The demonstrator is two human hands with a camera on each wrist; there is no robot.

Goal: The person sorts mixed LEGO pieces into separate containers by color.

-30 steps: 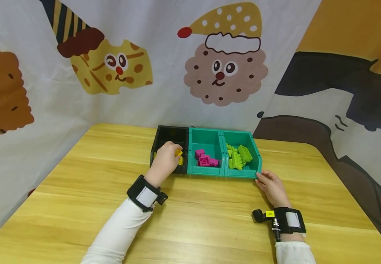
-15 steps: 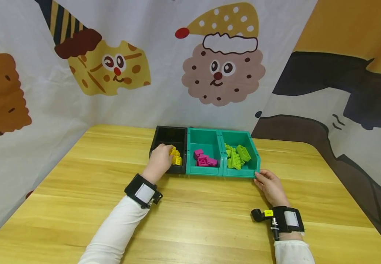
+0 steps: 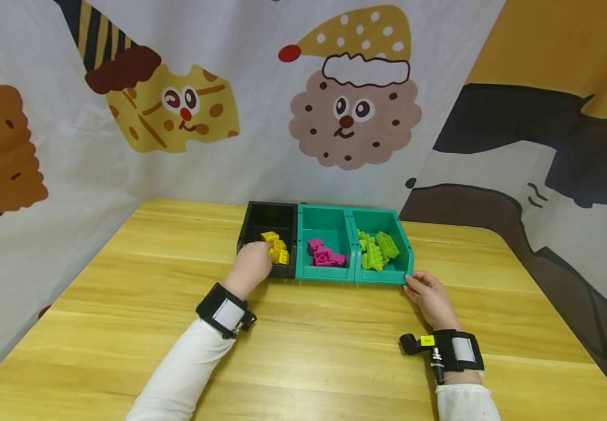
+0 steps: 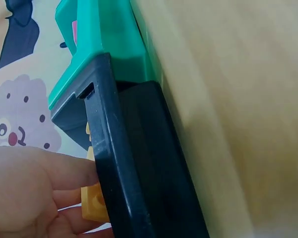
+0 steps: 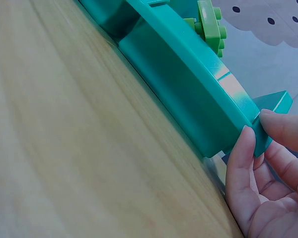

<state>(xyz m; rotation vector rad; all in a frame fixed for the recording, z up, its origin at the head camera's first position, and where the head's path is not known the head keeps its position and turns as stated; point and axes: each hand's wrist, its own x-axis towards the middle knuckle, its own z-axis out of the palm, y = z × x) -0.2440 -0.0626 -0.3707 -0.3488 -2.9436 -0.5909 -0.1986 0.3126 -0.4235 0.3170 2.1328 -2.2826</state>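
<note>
My left hand [image 3: 249, 266] reaches into the front of the black bin [image 3: 269, 213], which has several yellow toy bricks [image 3: 280, 256] in it. In the left wrist view, a yellow brick [image 4: 93, 204] lies between my thumb and curled fingers, partly behind the bin's front rim. The fingertips are hidden. With my right hand [image 3: 434, 301] I pinch the front right corner of the right-hand teal bin [image 3: 385, 276]; the right wrist view shows thumb and fingers [image 5: 242, 153] on that corner. Lime green bricks [image 3: 374, 254] lie in this bin.
A middle teal bin [image 3: 327, 217] with several magenta bricks [image 3: 322, 257] stands between the other two, all in one row. They sit on a wooden table [image 3: 324, 345] near its back edge. A patterned cloth [image 3: 261, 158] hangs behind.
My left hand has lowered and drawn back toward the black bin's front left, uncovering more yellow bricks. My right hand keeps its hold on the teal corner. The head view has shifted slightly.
</note>
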